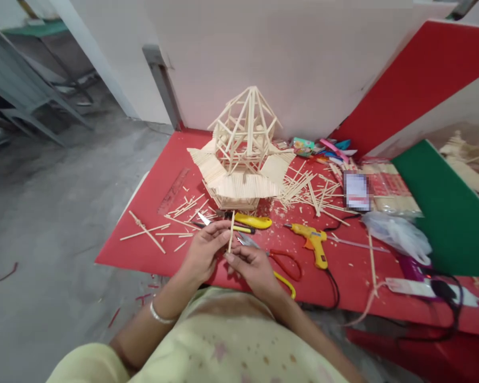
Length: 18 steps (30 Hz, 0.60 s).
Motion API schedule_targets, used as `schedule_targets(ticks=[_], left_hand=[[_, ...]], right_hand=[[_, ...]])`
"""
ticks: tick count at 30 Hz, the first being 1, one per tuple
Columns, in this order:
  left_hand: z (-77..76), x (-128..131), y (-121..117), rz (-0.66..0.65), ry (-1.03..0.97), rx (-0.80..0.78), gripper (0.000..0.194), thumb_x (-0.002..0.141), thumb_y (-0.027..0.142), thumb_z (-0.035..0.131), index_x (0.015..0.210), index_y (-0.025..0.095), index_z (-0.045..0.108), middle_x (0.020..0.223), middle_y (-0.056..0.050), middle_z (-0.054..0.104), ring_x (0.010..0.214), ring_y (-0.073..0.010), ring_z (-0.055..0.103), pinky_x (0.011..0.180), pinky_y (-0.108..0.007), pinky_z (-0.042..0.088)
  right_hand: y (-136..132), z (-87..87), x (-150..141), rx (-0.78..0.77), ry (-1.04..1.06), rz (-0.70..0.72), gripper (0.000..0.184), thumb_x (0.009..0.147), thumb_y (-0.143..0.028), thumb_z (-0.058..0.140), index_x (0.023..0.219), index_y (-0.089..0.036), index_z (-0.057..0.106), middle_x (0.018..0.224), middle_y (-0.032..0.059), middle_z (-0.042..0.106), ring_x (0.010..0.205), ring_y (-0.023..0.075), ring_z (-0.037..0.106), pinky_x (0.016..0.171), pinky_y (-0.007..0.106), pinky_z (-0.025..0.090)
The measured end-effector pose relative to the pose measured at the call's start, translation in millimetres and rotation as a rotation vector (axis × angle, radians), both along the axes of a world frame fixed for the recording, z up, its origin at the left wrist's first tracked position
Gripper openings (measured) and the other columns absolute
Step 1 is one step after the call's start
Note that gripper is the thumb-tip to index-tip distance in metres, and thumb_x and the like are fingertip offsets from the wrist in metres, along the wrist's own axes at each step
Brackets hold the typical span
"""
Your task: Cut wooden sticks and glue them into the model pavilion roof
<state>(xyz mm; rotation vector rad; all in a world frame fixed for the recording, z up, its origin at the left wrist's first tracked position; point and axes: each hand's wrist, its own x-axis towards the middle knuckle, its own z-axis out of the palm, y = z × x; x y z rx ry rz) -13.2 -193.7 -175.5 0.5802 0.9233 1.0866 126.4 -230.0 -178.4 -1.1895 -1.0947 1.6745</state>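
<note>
- We have our left hand (207, 249) and right hand (256, 266) close together, both pinched on a thin stick (232, 230) above the front of the red counter (131, 252).
- Beyond them we see the stick model (239, 186): its flared lower panels look filled in, so we judge that part largely done.
- Its pointed top (250, 114) is bare framework, apparently unfilled.
- We see many loose sticks (299, 189) left, unattached.

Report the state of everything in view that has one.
Stick: held
Left hand: pinching the stick
Right hand: at the stick's lower end
Stick model: standing, open-framed on top
Glue gun: lying on its side
Loose sticks: scattered
Plastic bag: crumpled
Ruler: lying flat
</note>
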Motion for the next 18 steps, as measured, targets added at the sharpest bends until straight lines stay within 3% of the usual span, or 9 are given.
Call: schedule_targets(ticks=[6,9,14,18], left_hand=[[-0.9,2,0,-0.041,-0.017,-0.052,0.023,0.068,0.029,0.083,0.080,0.015,0.070,0.072,-0.003,0.068,0.057,-0.0116,0.062,0.053,-0.022,0.049],[-4.4,1,-2,-0.034,-0.047,-0.069,0.025,0.070,0.032,0.081,0.081,0.016,0.065,0.070,-0.002,0.067,0.053,-0.0112,0.061,0.048,-0.021,0.048],[-19.2,-6,-7,-0.001,-0.008,-0.028,0.030,0.074,0.032,0.078,0.096,0.018,0.062,0.072,-0.001,0.066,0.049,-0.0097,0.057,0.043,-0.021,0.044],[-27.6,-6,-12,-0.024,0.019,-0.045,0.030,0.074,0.032,0.078,0.095,0.017,0.064,0.072,-0.001,0.064,0.042,-0.0039,0.043,0.038,-0.017,0.032]], right_hand=[[-7,-14.2,1,-0.006,-0.081,0.022,0.031,0.079,-0.050,0.067,0.076,-0.020,0.071,0.057,0.0000,0.064,0.050,0.0119,0.052,0.052,0.025,0.041],[-12,-19.3,10,0.085,-0.186,0.060,0.029,0.081,-0.050,0.065,0.076,-0.023,0.075,0.065,0.0019,0.068,0.058,0.0163,0.058,0.057,0.028,0.044],[-15,-18.8,45,0.372,-0.671,-0.010,0.024,0.088,-0.044,0.058,0.093,-0.028,0.075,0.091,0.0055,0.074,0.082,0.0222,0.066,0.073,0.031,0.048],[2,-13.2,55,0.554,-1.076,-0.025,0.030,0.095,-0.040,0.047,0.102,-0.024,0.072,0.098,0.0081,0.073,0.088,0.0218,0.065,0.079,0.032,0.047]])
